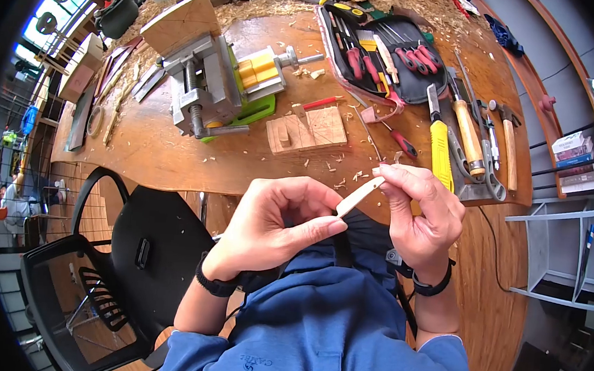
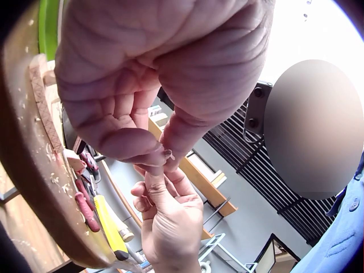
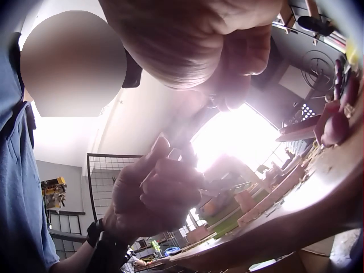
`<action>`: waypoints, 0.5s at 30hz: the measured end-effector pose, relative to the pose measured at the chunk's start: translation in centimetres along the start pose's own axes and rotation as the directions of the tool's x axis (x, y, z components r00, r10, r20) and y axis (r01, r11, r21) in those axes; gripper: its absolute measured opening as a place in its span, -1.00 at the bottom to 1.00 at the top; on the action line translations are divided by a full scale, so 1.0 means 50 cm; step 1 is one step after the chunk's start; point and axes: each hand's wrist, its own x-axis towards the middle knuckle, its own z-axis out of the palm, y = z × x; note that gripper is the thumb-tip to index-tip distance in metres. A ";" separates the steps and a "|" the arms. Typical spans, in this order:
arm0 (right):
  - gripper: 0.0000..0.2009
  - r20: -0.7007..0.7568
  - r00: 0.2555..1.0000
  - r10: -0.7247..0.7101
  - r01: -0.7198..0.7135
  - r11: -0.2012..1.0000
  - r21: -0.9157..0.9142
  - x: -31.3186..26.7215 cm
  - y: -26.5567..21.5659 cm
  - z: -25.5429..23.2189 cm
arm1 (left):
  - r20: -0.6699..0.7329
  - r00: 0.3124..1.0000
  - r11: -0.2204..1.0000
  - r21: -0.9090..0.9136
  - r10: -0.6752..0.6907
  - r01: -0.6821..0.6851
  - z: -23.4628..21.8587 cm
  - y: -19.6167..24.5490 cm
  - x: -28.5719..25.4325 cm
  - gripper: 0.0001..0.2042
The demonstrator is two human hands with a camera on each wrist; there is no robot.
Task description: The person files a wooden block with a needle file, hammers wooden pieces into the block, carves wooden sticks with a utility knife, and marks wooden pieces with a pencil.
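Between the two hands is a slim, pale carved piece of wood (image 1: 358, 196), slanting up to the right with a small dark hole near its upper end. My left hand (image 1: 279, 215) pinches its lower end between thumb and forefinger. At the upper end, the thumb and fingertips of my right hand (image 1: 424, 211) grip it. Both hands are held over my lap, in front of the bench edge. The left wrist view shows mostly the left palm (image 2: 159, 62), which hides nearly all of the piece; glare washes out the fingertips in the right wrist view.
A notched wooden block (image 1: 308, 132) and a red pencil (image 1: 321, 103) lie on the bench (image 1: 270, 166) among shavings. A vise (image 1: 210, 95) stands left of them. Rightward are an open tool case (image 1: 406, 82), a yellow utility knife (image 1: 440, 151) and a hammer (image 1: 509, 143). A black chair (image 1: 153, 244) stands front left.
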 end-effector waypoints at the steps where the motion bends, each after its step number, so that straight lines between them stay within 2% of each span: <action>1: -0.77 -0.019 1.000 -0.016 0.016 1.000 -0.009 0.000 -0.001 -0.002 | -0.002 1.000 1.000 -0.014 0.021 -0.021 0.000 0.002 -0.002 -0.77; 7: -0.79 -0.028 0.999 -0.033 0.033 0.999 -0.012 -0.006 -0.005 -0.004 | -0.016 1.000 1.000 0.012 0.027 -0.027 -0.004 0.001 -0.007 -0.77; 10: -0.76 -0.019 1.000 -0.010 0.010 1.000 -0.007 -0.010 -0.011 -0.002 | 0.018 1.000 0.995 0.103 0.011 -0.013 -0.005 0.004 -0.005 -0.74; 12: -0.76 0.000 1.000 -0.002 0.002 1.000 -0.003 -0.008 -0.013 0.001 | 0.076 0.990 0.934 0.331 0.117 -0.136 0.004 0.010 -0.002 -0.74; 13: -0.76 0.051 0.998 -0.034 0.033 0.999 0.020 -0.008 -0.012 0.002 | 0.098 0.987 0.933 0.326 0.124 -0.150 0.007 0.005 0.001 -0.74; 14: -0.75 0.101 0.993 -0.067 0.063 0.997 0.046 -0.008 -0.011 0.005 | 0.061 0.982 0.947 0.261 0.179 -0.189 0.017 -0.016 0.004 -0.78; 15: -0.76 0.114 0.992 -0.054 0.048 0.997 0.055 -0.014 -0.012 0.009 | 0.040 0.990 0.960 0.245 0.132 -0.138 0.018 -0.020 0.007 -0.79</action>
